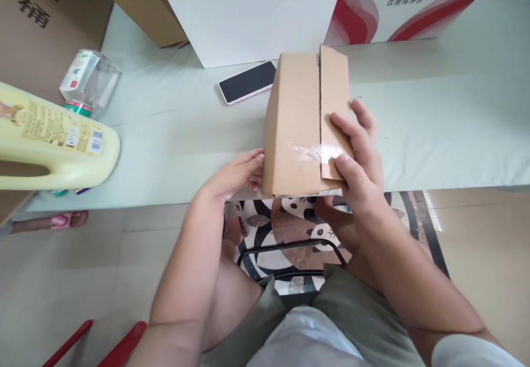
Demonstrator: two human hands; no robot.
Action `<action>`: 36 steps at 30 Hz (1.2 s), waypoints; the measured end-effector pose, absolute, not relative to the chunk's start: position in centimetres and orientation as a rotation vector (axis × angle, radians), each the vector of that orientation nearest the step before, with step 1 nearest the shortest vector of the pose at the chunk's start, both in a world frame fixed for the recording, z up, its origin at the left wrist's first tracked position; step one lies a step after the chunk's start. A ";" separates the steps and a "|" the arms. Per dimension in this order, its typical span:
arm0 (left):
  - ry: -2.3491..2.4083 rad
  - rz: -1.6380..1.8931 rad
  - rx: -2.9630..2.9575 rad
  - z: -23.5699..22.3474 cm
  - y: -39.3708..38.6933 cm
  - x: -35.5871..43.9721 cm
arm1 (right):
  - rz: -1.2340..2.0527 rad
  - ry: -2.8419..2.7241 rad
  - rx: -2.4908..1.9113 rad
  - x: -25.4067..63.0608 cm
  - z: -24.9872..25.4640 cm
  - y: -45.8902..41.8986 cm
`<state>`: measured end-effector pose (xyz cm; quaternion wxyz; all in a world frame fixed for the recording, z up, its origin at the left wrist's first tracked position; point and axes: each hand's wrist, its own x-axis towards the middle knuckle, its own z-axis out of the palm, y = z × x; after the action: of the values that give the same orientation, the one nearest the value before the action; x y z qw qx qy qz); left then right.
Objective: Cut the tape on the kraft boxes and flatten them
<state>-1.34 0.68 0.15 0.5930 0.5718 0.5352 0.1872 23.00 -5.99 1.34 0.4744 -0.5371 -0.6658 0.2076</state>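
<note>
A small brown cardboard box (296,124) stands tilted near the front edge of the table, with a flap (334,85) along its right side. A shiny strip of clear tape (308,150) crosses its face and meets the flap. My right hand (362,163) grips the box from the right, thumb and fingers pressed on the flap. At the lower left, my left hand (238,175) steadies the side of the box, its fingers bent and partly hidden behind the thumb. A phone (247,83) with a dark screen lies just behind the box, partly covered by it.
Large cartons, one white (256,14) and one red and white (393,8), line the back of the table (455,107). On the left lie a yellow jug (62,141) and a clear plastic bottle (99,80). Below is a panda-patterned mat (285,221).
</note>
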 end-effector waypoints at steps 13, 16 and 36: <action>0.872 1.335 2.022 1.2 1.7 -1.3 | 0.658 -1.776 -1.145 22.9 1.9 -5.7; 0.762 1.309 2.133 1.2 1.8 -0.4 | 0.720 -1.817 -1.120 22.9 1.8 -5.7; 0.784 1.528 1.891 -1.9 1.6 -0.9 | 0.612 -1.573 -2.224 25.6 -0.3 -3.5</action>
<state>-0.85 1.61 -1.91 0.2891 0.7087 0.2939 0.5725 25.63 -3.51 -0.31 0.1740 -0.7844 -0.5548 0.2160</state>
